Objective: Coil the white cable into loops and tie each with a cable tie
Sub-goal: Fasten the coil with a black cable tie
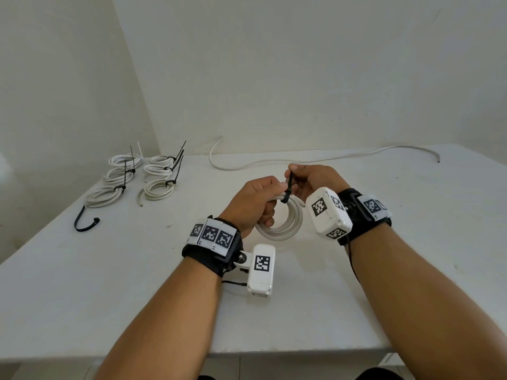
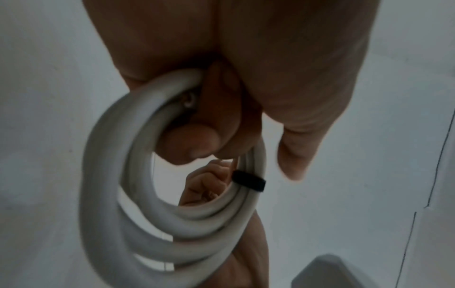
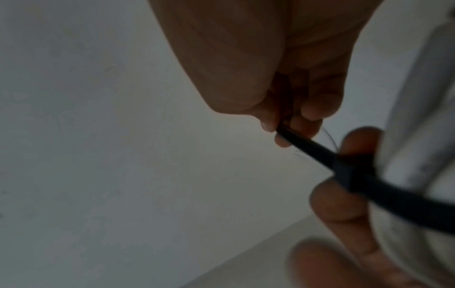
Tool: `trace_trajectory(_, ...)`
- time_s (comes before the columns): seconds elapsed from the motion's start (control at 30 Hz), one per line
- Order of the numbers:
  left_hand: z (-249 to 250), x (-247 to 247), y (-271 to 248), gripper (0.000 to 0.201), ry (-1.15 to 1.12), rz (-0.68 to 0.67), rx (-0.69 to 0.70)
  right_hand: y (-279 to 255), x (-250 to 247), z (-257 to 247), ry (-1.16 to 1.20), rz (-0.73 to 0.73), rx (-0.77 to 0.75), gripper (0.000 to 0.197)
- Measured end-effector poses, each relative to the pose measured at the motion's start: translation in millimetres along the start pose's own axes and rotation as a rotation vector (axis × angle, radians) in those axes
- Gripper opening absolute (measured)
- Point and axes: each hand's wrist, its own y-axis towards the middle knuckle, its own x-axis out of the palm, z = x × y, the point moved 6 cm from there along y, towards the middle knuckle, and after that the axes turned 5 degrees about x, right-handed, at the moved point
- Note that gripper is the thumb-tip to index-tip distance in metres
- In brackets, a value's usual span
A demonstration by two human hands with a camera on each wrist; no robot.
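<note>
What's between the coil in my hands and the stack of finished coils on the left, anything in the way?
Nothing visible. The table is bare between the held coil and the tied coils; the loose cable tie lies nearer, off that path.

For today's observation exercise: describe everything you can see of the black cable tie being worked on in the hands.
The black cable tie is a thin, flat plastic-looking strap wrapped around the white coil, its tail threaded through its head. The right hand pinches the tail, drawn straight; the left hand grips the coil beside it, above the table.
</note>
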Motion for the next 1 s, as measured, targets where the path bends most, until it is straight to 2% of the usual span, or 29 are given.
trace_trajectory(0.17, -0.1, 2.2, -4.5, 0.012, 0.062, -0.039, 0.084, -5.1, -0.3, 3.9, -0.029, -0.013, -0.006, 0.012)
trace_trajectory(0.23, -2.7, 0.9, -2.2, 0.014, 0.062, 0.001, 0.088, -5.7, 0.8, 4.7, -0.064, -0.045, -0.017, 0.016)
trace_trajectory(0.33, -4.4, -4.9, 0.0, 0.013, 0.020, 0.068, 0.071, -8.5, 5.1, 10.4, -0.178, -0.152, 0.070, 0.032)
trace_trajectory(0.4, -5.8, -7.7, 0.3, 0.013, 0.018, 0.075, 0.059, -13.0, 7.5, 11.4, -0.237, -0.191, 0.081, 0.028)
trace_trajectory(0.47, -8.1, -8.3, 1.0, 0.014, 0.038, 0.083, 0.052, -13.5, 9.4, 7.9, -0.185, -0.191, 0.033, 0.019)
trace_trajectory(0.6, -5.2, -5.4, 3.0, 0.015, 0.038, 0.070, 0.095, -7.4, 8.3, -6.0, -0.205, -0.127, -0.091, 0.028)
trace_trajectory(0.77, -4.4, -6.1, 0.4, 0.014, 0.059, 0.009, 0.132, -5.5, 9.8, -2.4, -0.232, -0.109, -0.082, 0.026)
trace_trajectory(0.93, -2.1, -14.7, 0.4, 0.011, 0.118, 0.059, 0.139, -12.2, 17.5, 0.1, -0.181, -0.151, -0.068, 0.028)
trace_trajectory(1.0, 3.8, -25.4, 0.5, 0.013, 0.180, 0.143, 0.158, -8.7, 21.6, 2.7, -0.218, -0.128, -0.045, 0.028)
